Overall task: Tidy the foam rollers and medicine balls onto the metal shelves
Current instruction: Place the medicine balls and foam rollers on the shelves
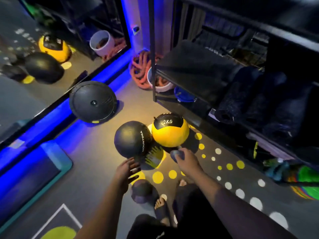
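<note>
A yellow and black 2KG medicine ball (170,133) and a black medicine ball (132,138) sit side by side on the floor. A third ball with yellow streaks (153,158) lies just in front of them. My left hand (126,170) hovers open beside the black ball and the streaked one. My right hand (184,160) is under the yellow ball, fingers curled around a small dark object (176,155). Dark foam rollers (250,102) lie on the metal shelf (191,75) to the right. Another small dark ball (142,191) rests by my feet.
A black balance dome (93,101) leans against a mirror wall with a blue light strip. A coiled orange rope (139,69) and white bucket (161,87) stand at the shelf's corner. A blue mat (34,168) lies left. Colourful items (305,183) fill the lower right.
</note>
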Demonstrator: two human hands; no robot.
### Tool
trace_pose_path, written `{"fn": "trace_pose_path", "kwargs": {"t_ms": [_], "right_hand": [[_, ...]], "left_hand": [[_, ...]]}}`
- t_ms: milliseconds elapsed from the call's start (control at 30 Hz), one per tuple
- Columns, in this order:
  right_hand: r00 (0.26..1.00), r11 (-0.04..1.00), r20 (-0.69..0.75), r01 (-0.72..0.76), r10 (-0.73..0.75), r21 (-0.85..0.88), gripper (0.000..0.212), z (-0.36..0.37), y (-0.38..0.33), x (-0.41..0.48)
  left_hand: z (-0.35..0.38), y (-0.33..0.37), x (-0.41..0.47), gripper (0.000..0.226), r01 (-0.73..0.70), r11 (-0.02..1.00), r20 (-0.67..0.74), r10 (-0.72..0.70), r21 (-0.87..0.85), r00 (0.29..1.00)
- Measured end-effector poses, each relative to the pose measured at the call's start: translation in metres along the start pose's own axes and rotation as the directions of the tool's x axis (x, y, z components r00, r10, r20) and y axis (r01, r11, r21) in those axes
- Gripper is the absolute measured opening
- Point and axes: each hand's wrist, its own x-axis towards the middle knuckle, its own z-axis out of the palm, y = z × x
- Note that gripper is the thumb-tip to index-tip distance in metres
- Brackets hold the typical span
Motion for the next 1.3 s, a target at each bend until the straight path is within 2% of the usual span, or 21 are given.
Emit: {"fn": "trace_pose_path", "kwargs": {"t_ms": [233, 367, 500, 600, 767, 833, 867, 967, 1033, 1100, 1133, 1167, 1233, 1267, 1300], "right_hand": [[0.981, 0.982, 0.056, -0.185, 0.188, -0.048, 0.036, 0.017, 0.027, 0.06], [0.958, 0.97, 0.161, -0.224, 0.236, -0.092, 0.034, 0.047, 0.026, 0.1], [0.936, 0.952, 0.186, -0.28, 0.3, -0.128, 0.035, 0.082, 0.016, 0.122], [0.915, 0.936, 0.205, -0.323, 0.347, -0.142, 0.03, 0.118, 0.015, 0.128], [0.864, 0.902, 0.266, -0.392, 0.428, -0.18, 0.029, 0.226, 0.058, 0.159], [0.846, 0.881, 0.248, -0.445, 0.473, -0.162, 0.03, 0.284, 0.089, 0.183], [0.831, 0.863, 0.235, -0.487, 0.505, -0.133, 0.033, 0.315, 0.105, 0.195], [0.773, 0.796, 0.215, -0.604, 0.596, -0.035, 0.058, 0.417, 0.17, 0.231], [0.712, 0.734, 0.239, -0.679, 0.66, -0.005, 0.083, 0.48, 0.223, 0.251], [0.671, 0.67, 0.23, -0.736, 0.705, 0.096, 0.089, 0.522, 0.263, 0.268], [0.668, 0.647, 0.231, -0.744, 0.708, 0.166, 0.085, 0.535, 0.276, 0.276], [0.675, 0.633, 0.248, -0.738, 0.695, 0.234, 0.076, 0.545, 0.291, 0.284], [0.706, 0.604, 0.287, -0.705, 0.647, 0.372, 0.058, 0.561, 0.322, 0.295], [0.693, 0.554, 0.338, -0.716, 0.637, 0.425, 0.058, 0.569, 0.331, 0.295], [0.677, 0.504, 0.367, -0.727, 0.638, 0.467, 0.071, 0.574, 0.334, 0.293]], "left_hand": [[0.008, 0.009, 0.042, 0.024, 0.113, 0.993, 0.012, -0.113, -0.026, 0.994], [0.009, 0.026, 0.076, 0.025, 0.109, 0.994, 0.012, -0.109, 0.003, 0.994], [0.006, 0.035, 0.113, 0.029, 0.121, 0.992, 0.005, -0.122, 0.021, 0.993], [-0.007, 0.02, 0.142, 0.029, 0.211, 0.977, -0.041, -0.211, -0.002, 0.977], [-0.047, -0.053, 0.23, 0.025, 0.306, 0.949, -0.127, -0.295, 0.078, 0.947], [-0.066, -0.101, 0.284, 0.016, 0.323, 0.94, -0.141, -0.307, 0.111, 0.941], [-0.08, -0.133, 0.316, 0.015, 0.319, 0.929, -0.138, -0.297, 0.187, 0.945], [-0.131, -0.262, 0.432, 0.076, 0.316, 0.857, -0.128, -0.289, 0.408, 0.949], [-0.147, -0.317, 0.482, 0.105, 0.299, 0.805, -0.156, -0.255, 0.512, 0.954], [-0.153, -0.355, 0.521, 0.115, 0.279, 0.736, -0.199, -0.197, 0.617, 0.96], [-0.157, -0.383, 0.546, 0.119, 0.288, 0.691, -0.228, -0.181, 0.663, 0.957], [-0.147, -0.379, 0.551, 0.122, 0.31, 0.616, -0.261, -0.172, 0.724, 0.95], [-0.134, -0.383, 0.565, 0.111, 0.336, 0.608, -0.288, -0.179, 0.72, 0.941], [-0.126, -0.386, 0.568, 0.092, 0.382, 0.678, -0.278, -0.263, 0.628, 0.924], [-0.115, -0.382, 0.566, 0.07, 0.417, 0.745, -0.215, -0.358, 0.521, 0.909]]}}
